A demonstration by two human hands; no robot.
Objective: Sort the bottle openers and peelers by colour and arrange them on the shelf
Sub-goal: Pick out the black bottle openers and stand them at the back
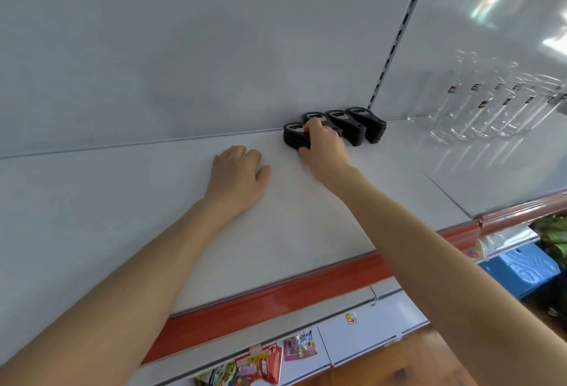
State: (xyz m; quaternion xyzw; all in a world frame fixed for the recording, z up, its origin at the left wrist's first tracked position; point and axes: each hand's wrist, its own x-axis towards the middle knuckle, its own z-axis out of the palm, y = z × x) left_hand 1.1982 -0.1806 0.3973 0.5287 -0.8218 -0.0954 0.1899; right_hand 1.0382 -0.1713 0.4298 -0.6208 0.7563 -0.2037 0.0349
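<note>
Bare shelf (92, 201) runs wide from the red front edge (276, 296) to the back panel (153, 63), with the left hand (236, 174) lying on it. Four stacks of black bottle openers (349, 128) stand close together at the back; the right hand (325, 146) grips the leftmost stack (291, 137). Beyond a bare gap to the right, clear glasses (478, 115) crowd the back.

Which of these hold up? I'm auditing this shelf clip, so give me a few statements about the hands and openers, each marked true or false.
1. The right hand grips the leftmost stack of black bottle openers. True.
2. The left hand holds a peeler. False: it rests palm-down on the shelf, holding nothing.
3. Clear glasses stand to the right of the openers. True.
4. Six opener stacks line the back. False: four stacks do.
</note>
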